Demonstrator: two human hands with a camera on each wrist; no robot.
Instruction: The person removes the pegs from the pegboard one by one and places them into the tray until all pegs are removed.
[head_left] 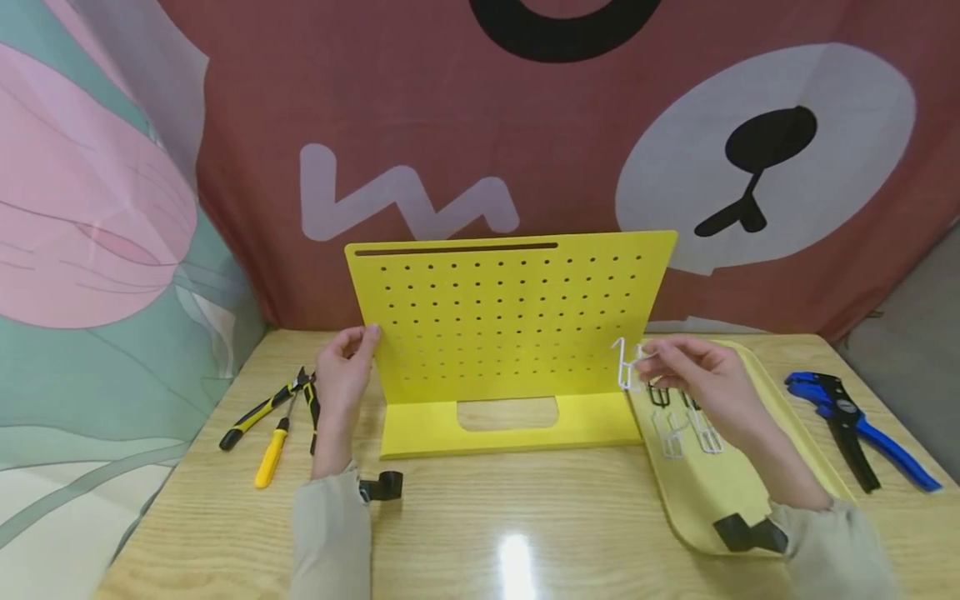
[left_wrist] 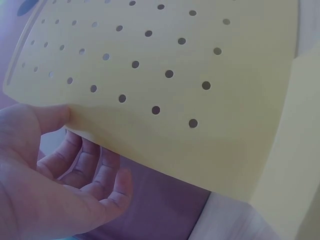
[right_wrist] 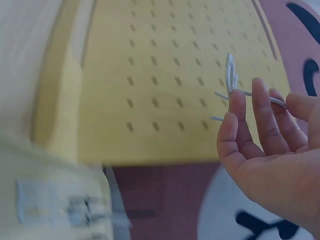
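A yellow pegboard (head_left: pixel 510 317) with rows of small holes stands upright on its base on the table. At its left edge my left hand (head_left: pixel 347 367) pinches the panel; in the left wrist view the thumb (left_wrist: pixel 54 118) lies on the front face and the fingers curl behind the edge. My right hand (head_left: pixel 701 375) holds a white wire pegboard hook (head_left: pixel 625 364) by one end, near the board's right side. The right wrist view shows the hook (right_wrist: pixel 230 75) between thumb and fingers, apart from the board.
A yellow tray (head_left: pixel 720 500) on the right holds several black and white wire hooks (head_left: pixel 670 435). Blue wire strippers (head_left: pixel 847 408) lie beyond it. To the left are black-and-yellow pliers (head_left: pixel 258 417) and a yellow screwdriver (head_left: pixel 271 458). A printed cloth (head_left: pixel 450 108) hangs behind.
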